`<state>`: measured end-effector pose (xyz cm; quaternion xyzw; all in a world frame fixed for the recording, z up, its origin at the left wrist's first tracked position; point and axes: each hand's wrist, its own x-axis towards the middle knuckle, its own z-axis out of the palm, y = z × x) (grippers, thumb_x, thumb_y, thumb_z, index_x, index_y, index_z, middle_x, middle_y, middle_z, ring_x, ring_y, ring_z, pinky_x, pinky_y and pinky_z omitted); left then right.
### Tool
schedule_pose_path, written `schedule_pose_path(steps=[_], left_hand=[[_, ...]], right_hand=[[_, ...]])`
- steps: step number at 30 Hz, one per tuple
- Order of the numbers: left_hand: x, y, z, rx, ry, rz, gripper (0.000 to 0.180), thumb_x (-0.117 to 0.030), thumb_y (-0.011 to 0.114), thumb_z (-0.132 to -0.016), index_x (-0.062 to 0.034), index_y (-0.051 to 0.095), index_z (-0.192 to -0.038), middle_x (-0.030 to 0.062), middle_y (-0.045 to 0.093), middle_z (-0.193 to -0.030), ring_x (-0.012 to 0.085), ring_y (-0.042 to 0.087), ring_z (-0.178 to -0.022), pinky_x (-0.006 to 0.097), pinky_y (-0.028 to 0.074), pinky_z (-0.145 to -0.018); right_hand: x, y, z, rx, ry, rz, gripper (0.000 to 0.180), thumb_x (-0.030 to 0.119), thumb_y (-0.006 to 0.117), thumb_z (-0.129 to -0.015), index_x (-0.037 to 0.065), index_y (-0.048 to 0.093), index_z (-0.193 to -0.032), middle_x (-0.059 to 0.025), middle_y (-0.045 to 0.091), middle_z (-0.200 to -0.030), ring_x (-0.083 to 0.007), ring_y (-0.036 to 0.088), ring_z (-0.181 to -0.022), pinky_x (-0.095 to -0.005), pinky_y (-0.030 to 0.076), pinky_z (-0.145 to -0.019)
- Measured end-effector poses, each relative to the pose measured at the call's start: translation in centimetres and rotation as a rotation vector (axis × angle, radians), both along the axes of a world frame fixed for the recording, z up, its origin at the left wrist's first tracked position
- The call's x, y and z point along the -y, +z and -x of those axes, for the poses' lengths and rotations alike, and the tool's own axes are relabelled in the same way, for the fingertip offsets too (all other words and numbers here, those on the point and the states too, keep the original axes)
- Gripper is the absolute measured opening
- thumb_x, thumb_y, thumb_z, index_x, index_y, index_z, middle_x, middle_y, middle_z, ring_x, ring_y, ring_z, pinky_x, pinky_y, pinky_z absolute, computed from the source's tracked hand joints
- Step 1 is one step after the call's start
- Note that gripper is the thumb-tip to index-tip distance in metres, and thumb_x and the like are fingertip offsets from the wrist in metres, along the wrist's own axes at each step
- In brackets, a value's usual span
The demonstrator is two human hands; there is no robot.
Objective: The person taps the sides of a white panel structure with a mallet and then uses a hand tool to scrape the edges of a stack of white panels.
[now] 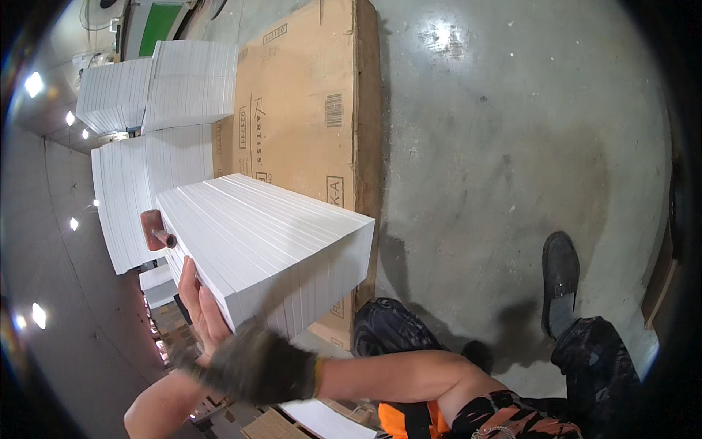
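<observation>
A stack of white panels [267, 227] stands at the near end of a large brown cardboard box [300, 88]. My left hand [201, 304] has its fingers stretched out along the stack's left side, near the lower corner. Crossing in front of it, my right hand [256, 366], in a dark green glove, is just below the stack's near end. It is smeared by motion, and its fingers cannot be made out. A reddish-brown block with a short round stub [155, 230] sits against the stack's left edge, beyond my left fingertips.
More stacks of white panels [190, 84] stand farther off along the box's left side. Grey concrete floor [497, 168] runs along the right, where a foot in a dark shoe [561, 282] rests. Cardboard pieces [278, 424] and a white sheet [325, 418] lie at the bottom.
</observation>
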<state>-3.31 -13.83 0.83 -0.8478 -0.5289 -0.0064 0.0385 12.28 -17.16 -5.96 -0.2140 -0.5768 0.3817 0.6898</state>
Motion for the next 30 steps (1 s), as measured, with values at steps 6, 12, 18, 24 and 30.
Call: schedule_pose_path(steps=[6,12,18,24,30], left_hand=[[-0.3,-1.4,-1.6,0.200,0.317,0.077,0.049,-0.020,0.027,-0.104,0.0018,0.030,-0.148,0.0150,0.033,-0.151,0.0254,0.031,-0.139,0.037,0.022,-0.117],[-0.1,-2.3,-1.8,0.397,0.297,-0.002,0.052,-0.027,0.034,-0.103,0.0028,0.031,-0.146,0.0200,0.029,-0.151,0.0307,0.028,-0.142,0.042,0.019,-0.117],[-0.8,0.4,-4.0,0.104,-0.091,-0.005,0.066,-0.035,0.061,-0.089,0.0027,0.041,-0.139,0.0240,0.045,-0.141,0.0388,0.042,-0.134,0.052,0.024,-0.114],[-2.0,0.3,-5.1,0.158,-0.153,0.108,0.051,-0.014,0.077,-0.068,-0.0020,0.059,-0.114,0.0185,0.064,-0.116,0.0395,0.055,-0.120,0.057,0.028,-0.112],[-2.2,-0.3,-5.3,0.237,-0.131,0.116,0.041,-0.014,0.075,-0.072,-0.0027,0.061,-0.108,0.0156,0.065,-0.110,0.0368,0.055,-0.117,0.057,0.026,-0.113]], right_hand=[[1.1,-9.7,0.0,-0.137,-0.294,0.278,0.048,0.005,0.065,-0.084,0.001,0.054,-0.131,-0.0121,0.071,-0.091,-0.0297,0.069,-0.073,-0.0378,0.059,-0.065],[1.4,-14.4,-2.9,0.156,-0.448,0.484,0.048,0.009,0.065,-0.087,-0.003,0.053,-0.131,-0.0127,0.062,-0.065,-0.0291,0.062,-0.052,-0.0406,0.048,-0.048],[2.6,-15.4,-4.6,0.266,-0.381,0.549,0.041,0.013,0.063,-0.090,-0.001,0.055,-0.127,-0.0140,0.061,-0.064,-0.0313,0.061,-0.054,-0.0422,0.048,-0.049],[3.3,-15.6,-4.8,0.332,-0.294,0.626,0.042,0.013,0.061,-0.091,0.001,0.053,-0.129,-0.0171,0.061,-0.066,-0.0349,0.061,-0.056,-0.0448,0.048,-0.051],[3.5,-16.5,-5.1,0.249,-0.284,0.605,0.043,0.012,0.061,-0.090,0.000,0.052,-0.130,-0.0187,0.064,-0.076,-0.0355,0.062,-0.059,-0.0467,0.049,-0.053]])
